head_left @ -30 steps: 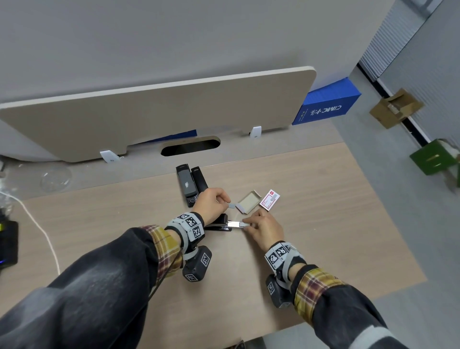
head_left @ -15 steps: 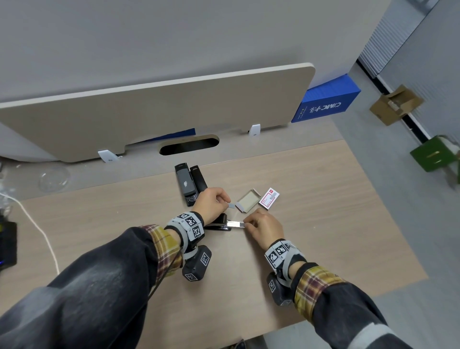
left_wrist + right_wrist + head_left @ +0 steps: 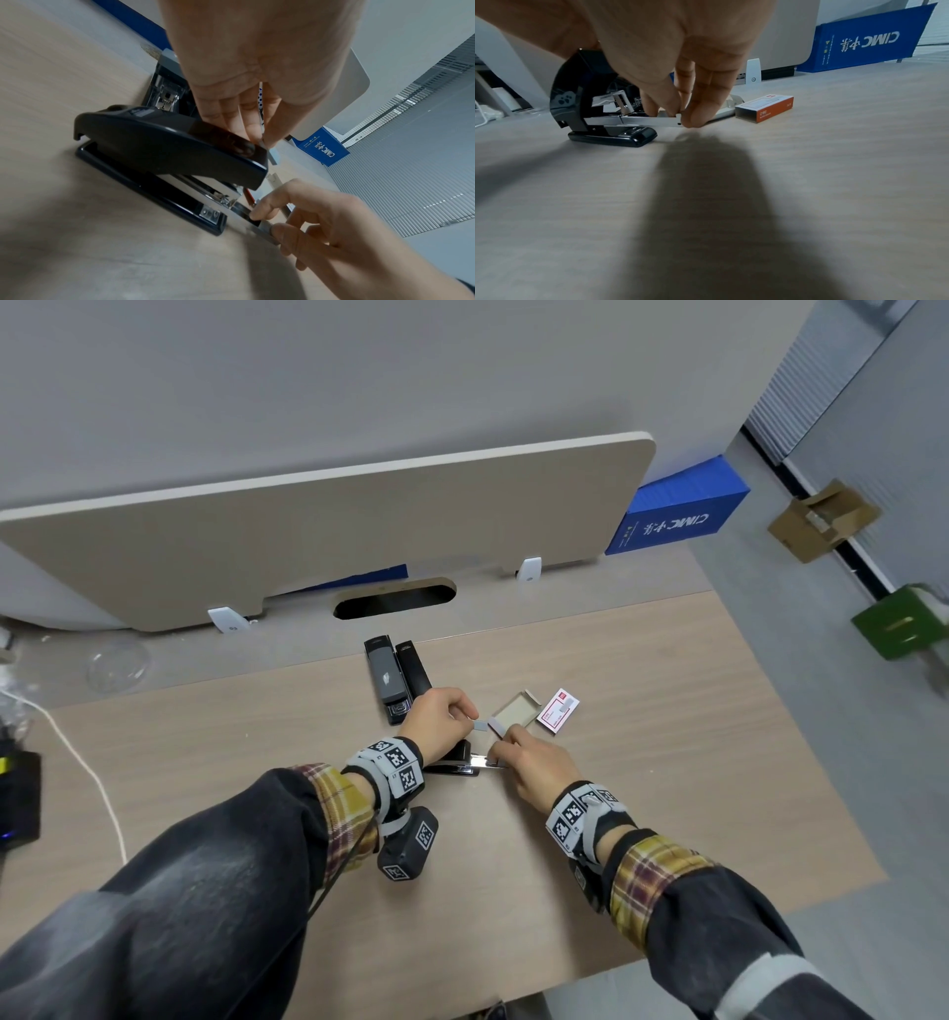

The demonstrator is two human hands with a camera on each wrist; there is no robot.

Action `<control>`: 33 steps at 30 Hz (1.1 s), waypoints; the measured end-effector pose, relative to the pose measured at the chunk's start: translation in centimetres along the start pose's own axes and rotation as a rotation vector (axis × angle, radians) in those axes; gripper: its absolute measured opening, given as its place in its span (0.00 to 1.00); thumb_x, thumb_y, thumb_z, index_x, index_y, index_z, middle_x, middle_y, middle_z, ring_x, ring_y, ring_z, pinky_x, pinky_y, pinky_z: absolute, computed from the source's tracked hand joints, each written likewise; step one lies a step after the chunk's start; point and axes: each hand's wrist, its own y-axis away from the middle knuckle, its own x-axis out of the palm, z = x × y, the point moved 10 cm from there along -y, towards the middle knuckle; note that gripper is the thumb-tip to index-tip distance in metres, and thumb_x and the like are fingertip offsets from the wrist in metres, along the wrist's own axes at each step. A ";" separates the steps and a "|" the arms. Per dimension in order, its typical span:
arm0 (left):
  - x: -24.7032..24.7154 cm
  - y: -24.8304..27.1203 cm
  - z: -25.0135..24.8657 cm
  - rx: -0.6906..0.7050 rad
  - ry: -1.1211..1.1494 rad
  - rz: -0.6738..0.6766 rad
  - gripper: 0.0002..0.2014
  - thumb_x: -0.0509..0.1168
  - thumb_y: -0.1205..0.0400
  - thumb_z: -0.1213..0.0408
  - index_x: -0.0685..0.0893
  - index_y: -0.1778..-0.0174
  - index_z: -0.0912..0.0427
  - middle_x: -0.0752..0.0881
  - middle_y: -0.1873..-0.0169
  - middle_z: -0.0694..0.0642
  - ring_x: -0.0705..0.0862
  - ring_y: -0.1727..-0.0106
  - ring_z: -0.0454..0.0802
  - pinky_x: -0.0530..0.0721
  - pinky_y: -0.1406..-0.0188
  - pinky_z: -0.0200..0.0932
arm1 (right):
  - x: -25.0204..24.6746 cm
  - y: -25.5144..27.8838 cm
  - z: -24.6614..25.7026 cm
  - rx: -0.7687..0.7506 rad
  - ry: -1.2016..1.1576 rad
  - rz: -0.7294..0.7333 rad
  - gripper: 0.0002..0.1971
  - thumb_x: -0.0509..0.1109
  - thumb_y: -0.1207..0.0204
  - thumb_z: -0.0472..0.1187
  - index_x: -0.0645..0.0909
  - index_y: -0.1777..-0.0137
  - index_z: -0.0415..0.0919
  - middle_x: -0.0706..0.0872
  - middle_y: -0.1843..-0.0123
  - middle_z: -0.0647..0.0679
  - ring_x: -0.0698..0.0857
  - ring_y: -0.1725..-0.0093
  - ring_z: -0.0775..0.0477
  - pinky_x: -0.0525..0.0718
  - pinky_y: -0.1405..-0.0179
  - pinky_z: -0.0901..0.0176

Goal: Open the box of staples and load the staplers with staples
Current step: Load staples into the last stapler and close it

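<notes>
We are in an office. We sit at a pale wood-grain tabletop (image 3: 616,711) with an oval cable slot (image 3: 394,598) cut near its back edge, and a low beige divider panel (image 3: 328,526) stands behind it on small white clips (image 3: 529,569), as at a shared workstation. Stationery lies on the tabletop: black staplers (image 3: 395,677) and a small box of staples (image 3: 558,709). Grey carpet floor (image 3: 821,762) runs beside us, window blinds (image 3: 801,382) hang at the far right, and a blue carton (image 3: 678,508), a brown cardboard box (image 3: 821,521) and a green box (image 3: 898,621) rest on the floor. A white cable (image 3: 87,773) trails across the left side.
</notes>
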 end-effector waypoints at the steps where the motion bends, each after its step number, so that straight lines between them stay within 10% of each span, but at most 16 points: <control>1: 0.0 0.0 0.0 -0.001 -0.004 0.000 0.09 0.67 0.25 0.73 0.86 0.63 0.53 0.83 0.69 0.49 0.79 0.69 0.42 0.75 0.67 0.32 | 0.1 -0.1 -0.1 0.000 -0.004 0.011 0.21 0.61 0.30 0.29 0.79 0.40 0.49 0.77 0.43 0.47 0.81 0.50 0.39 0.74 0.60 0.54; 13: -0.3 -0.1 -0.1 -0.004 -0.002 0.000 0.11 0.67 0.26 0.73 0.85 0.66 0.50 0.85 0.70 0.49 0.83 0.66 0.46 0.82 0.61 0.38 | -1.9 -0.4 -2.6 0.193 -0.206 -0.113 0.01 0.67 0.27 0.40 0.79 0.57 0.47 0.80 0.57 0.54 0.82 0.52 0.45 0.71 0.62 0.59; 18: -0.2 -0.2 -0.2 -0.009 -0.007 0.002 0.13 0.66 0.26 0.74 0.84 0.67 0.49 0.84 0.71 0.49 0.82 0.67 0.46 0.83 0.60 0.41 | -1.0 -0.2 -2.8 0.142 -0.173 -0.062 0.11 0.67 0.25 0.39 0.81 0.43 0.48 0.82 0.47 0.49 0.81 0.46 0.46 0.78 0.55 0.55; 33: 0.2 -0.6 -0.2 -0.015 0.008 0.022 0.11 0.66 0.25 0.74 0.85 0.65 0.51 0.84 0.69 0.50 0.83 0.65 0.47 0.83 0.61 0.38 | -1.2 0.1 -2.5 0.065 -0.023 -0.108 0.12 0.64 0.19 0.51 0.85 0.46 0.46 0.84 0.48 0.49 0.83 0.45 0.44 0.79 0.58 0.52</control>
